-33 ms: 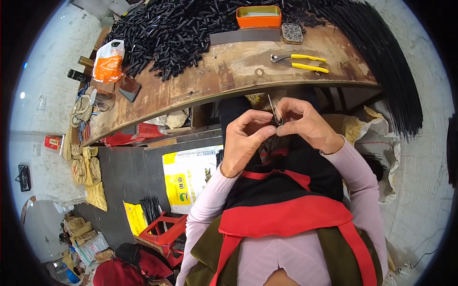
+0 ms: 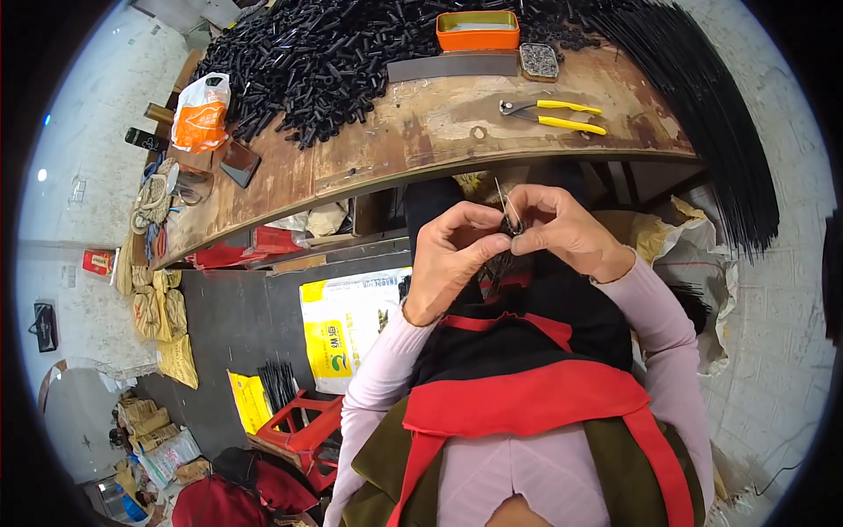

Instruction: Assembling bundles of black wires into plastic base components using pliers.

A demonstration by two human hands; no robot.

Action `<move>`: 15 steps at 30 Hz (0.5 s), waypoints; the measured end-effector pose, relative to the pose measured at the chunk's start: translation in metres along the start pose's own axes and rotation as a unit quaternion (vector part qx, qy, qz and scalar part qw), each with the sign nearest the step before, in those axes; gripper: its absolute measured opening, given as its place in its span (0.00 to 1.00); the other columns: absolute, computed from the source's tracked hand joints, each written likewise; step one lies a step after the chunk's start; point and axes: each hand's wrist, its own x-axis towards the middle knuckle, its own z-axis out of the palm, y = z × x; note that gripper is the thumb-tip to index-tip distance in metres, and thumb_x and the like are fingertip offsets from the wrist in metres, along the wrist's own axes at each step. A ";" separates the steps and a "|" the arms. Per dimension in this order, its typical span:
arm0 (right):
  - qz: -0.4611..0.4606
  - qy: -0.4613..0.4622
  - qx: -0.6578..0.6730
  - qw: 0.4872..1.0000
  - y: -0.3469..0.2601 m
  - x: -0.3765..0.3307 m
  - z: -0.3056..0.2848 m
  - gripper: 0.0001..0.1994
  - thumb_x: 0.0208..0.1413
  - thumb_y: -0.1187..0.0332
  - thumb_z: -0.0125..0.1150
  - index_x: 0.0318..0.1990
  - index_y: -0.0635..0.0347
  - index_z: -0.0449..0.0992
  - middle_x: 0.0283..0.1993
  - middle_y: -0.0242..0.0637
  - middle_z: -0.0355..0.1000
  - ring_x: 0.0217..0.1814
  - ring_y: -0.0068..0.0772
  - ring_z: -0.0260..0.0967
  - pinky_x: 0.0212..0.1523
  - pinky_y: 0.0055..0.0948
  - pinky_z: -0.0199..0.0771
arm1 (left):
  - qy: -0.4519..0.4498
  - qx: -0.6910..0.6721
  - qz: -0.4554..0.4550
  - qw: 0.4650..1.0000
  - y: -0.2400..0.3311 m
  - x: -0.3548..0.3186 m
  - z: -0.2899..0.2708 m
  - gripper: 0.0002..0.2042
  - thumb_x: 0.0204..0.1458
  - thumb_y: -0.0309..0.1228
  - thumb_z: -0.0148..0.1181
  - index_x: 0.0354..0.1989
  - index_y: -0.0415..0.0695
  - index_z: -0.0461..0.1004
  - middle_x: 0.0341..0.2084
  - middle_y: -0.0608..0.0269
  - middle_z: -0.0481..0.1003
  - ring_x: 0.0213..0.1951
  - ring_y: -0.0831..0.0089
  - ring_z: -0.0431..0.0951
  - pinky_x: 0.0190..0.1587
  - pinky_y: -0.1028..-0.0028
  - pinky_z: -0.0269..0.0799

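My left hand (image 2: pixel 450 255) and my right hand (image 2: pixel 564 230) meet over my lap, just below the table's front edge. Thumb and fingers of each are closed in a pinch, with the fingertips nearly touching. Between them is a small dark piece (image 2: pixel 510 227), mostly hidden by the fingers, so its kind cannot be made out. A thin, light metal rod (image 2: pixel 500 193), like a needle or wire, sticks up from the pinch. Pliers with yellow handles (image 2: pixel 562 114) lie on the table beyond my right hand.
A large heap of short black tubes (image 2: pixel 307 66) covers the back of the wooden table (image 2: pixel 421 123). Nearby stand an orange tin (image 2: pixel 477 37) and a small box of metal bits (image 2: pixel 538 61). Long black rods (image 2: pixel 702 105) overhang the right end. A red stool (image 2: pixel 303 435) stands at lower left.
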 end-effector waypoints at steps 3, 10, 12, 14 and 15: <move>0.090 -0.052 -0.029 0.994 -0.014 0.002 -0.001 0.13 0.41 0.75 0.72 0.33 0.56 0.72 0.34 0.21 0.67 0.38 0.13 0.63 0.39 0.17 0.62 | -0.010 0.037 -0.014 0.999 0.004 0.000 -0.005 0.10 0.50 0.21 0.67 0.40 0.37 0.75 0.36 0.65 0.78 0.39 0.81 0.76 0.43 0.80 0.73; 0.099 -0.083 -0.142 0.981 -0.027 0.008 0.001 0.12 0.40 0.76 0.72 0.28 0.57 0.71 0.32 0.23 0.66 0.36 0.14 0.62 0.37 0.20 0.61 | 0.000 0.018 -0.045 0.999 0.006 -0.004 -0.002 0.10 0.50 0.22 0.67 0.40 0.38 0.75 0.35 0.66 0.78 0.37 0.83 0.76 0.42 0.80 0.73; 0.014 -0.051 -0.098 0.994 -0.015 0.006 0.003 0.14 0.40 0.78 0.72 0.26 0.56 0.69 0.31 0.25 0.64 0.35 0.17 0.62 0.36 0.20 0.61 | 0.008 0.013 -0.030 0.999 0.003 -0.004 -0.002 0.10 0.50 0.22 0.68 0.40 0.38 0.75 0.34 0.66 0.78 0.36 0.83 0.76 0.41 0.81 0.73; -0.020 -0.035 -0.080 0.996 -0.009 0.002 0.006 0.15 0.40 0.80 0.72 0.26 0.56 0.68 0.30 0.26 0.64 0.34 0.18 0.62 0.36 0.21 0.61 | 0.017 0.009 -0.018 1.000 0.001 -0.004 -0.002 0.10 0.49 0.22 0.68 0.39 0.38 0.75 0.34 0.66 0.78 0.36 0.83 0.76 0.41 0.81 0.72; -0.056 -0.018 -0.063 0.996 -0.007 0.000 0.008 0.16 0.40 0.81 0.72 0.25 0.56 0.67 0.30 0.26 0.63 0.34 0.19 0.62 0.36 0.21 0.61 | 0.018 0.005 -0.009 1.000 0.001 -0.005 -0.002 0.09 0.49 0.22 0.68 0.37 0.38 0.74 0.33 0.66 0.77 0.36 0.82 0.75 0.41 0.81 0.72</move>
